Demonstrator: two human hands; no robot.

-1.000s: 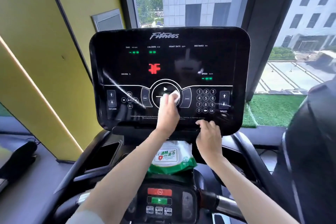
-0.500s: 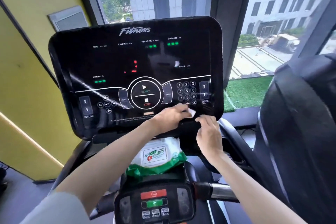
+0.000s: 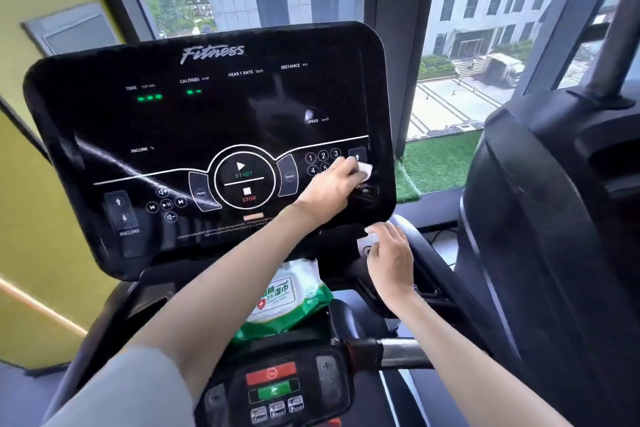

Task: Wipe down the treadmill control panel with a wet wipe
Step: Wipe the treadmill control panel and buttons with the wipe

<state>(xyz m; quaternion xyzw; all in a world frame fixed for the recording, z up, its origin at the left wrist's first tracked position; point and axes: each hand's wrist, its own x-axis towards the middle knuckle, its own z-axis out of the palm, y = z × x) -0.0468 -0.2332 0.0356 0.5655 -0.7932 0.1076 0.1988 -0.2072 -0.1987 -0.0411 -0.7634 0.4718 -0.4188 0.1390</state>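
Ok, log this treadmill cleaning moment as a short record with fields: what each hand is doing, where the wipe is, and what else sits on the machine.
left hand: left hand presses the wet wipe on the control panel, over the number keypad and speed buttons at its lower right
right hand: right hand hovers below the panel's lower right edge, fingers loosely spread, holding nothing
wipe pack: green and white wipe pack rests in the tray under the panel
lower controls: small handlebar console with red and green buttons

Both bare forearms extended forward.
Left hand (image 3: 330,187) reaches across to the right, fingers closed; right hand (image 3: 390,258) hovers lower, fingers loosely curled.
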